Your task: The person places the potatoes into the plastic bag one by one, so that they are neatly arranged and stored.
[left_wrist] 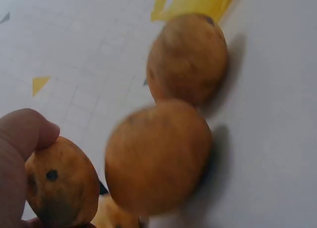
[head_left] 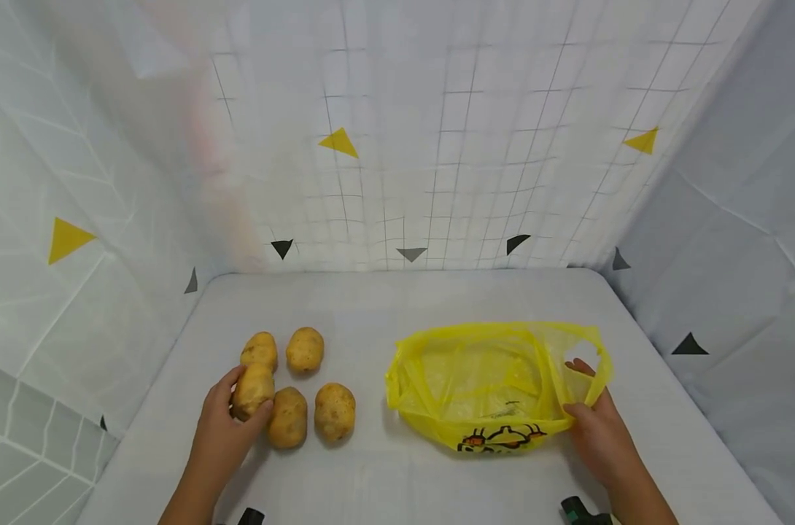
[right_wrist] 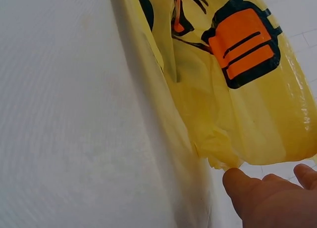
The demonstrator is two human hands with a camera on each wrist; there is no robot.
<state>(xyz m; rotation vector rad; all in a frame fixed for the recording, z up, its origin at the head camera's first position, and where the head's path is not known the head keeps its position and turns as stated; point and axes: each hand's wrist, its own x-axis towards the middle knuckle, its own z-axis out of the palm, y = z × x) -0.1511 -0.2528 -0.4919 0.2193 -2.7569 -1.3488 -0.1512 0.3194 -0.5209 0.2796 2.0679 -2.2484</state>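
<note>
My left hand (head_left: pixel 223 430) grips a potato (head_left: pixel 253 390) between thumb and fingers, at the left of the table. In the left wrist view, the held potato (left_wrist: pixel 64 181) shows a dark spot. Beside it in the head view lie more potatoes: one behind (head_left: pixel 260 350), one farther back (head_left: pixel 305 350), one just right (head_left: pixel 288 418) and another potato (head_left: pixel 335 413) nearer the bag. My right hand (head_left: pixel 601 434) holds the yellow plastic bag (head_left: pixel 502 434) at its right handle, thumb in front and fingertips showing through the handle hole. The bag's mouth gapes upward, with a cartoon print on its front.
A pale cloth covers the table (head_left: pixel 384 481). White sheeting (head_left: pixel 397 168) with grid lines and yellow, black and grey triangles rises behind it and at both sides. Dark wrist-camera parts (head_left: pixel 581 510) show at the bottom edge.
</note>
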